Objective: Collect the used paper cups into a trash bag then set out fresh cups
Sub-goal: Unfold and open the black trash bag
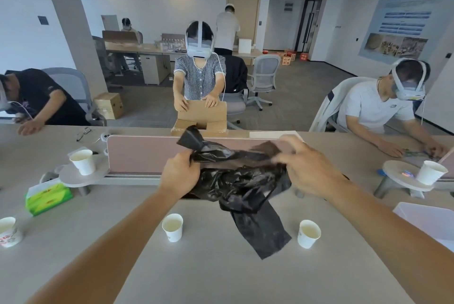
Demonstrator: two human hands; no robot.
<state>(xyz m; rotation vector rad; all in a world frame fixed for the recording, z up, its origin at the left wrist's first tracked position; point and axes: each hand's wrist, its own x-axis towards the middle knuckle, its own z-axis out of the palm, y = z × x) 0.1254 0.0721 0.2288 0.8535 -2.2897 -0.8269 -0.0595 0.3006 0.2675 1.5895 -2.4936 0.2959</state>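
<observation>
I hold a crumpled black trash bag [243, 185] in the air above the desk, in front of the pink divider. My left hand [180, 172] grips its left edge and my right hand [304, 167] grips its right edge; a loose end hangs down between two white paper cups. One cup [173, 227] stands below my left hand, another [308, 233] below my right. A third cup [83, 161] sits on a small round shelf at the left, and one more [431, 172] on a round shelf at the right. A printed cup [8, 231] stands at the far left edge.
A green tissue pack [48, 196] lies left on the grey desk [216, 274]. The pink divider [142, 153] runs across the middle. A white box [427, 220] sits at the right. Three people wearing headsets work across and beside the desk; one handles a cardboard box [201, 117].
</observation>
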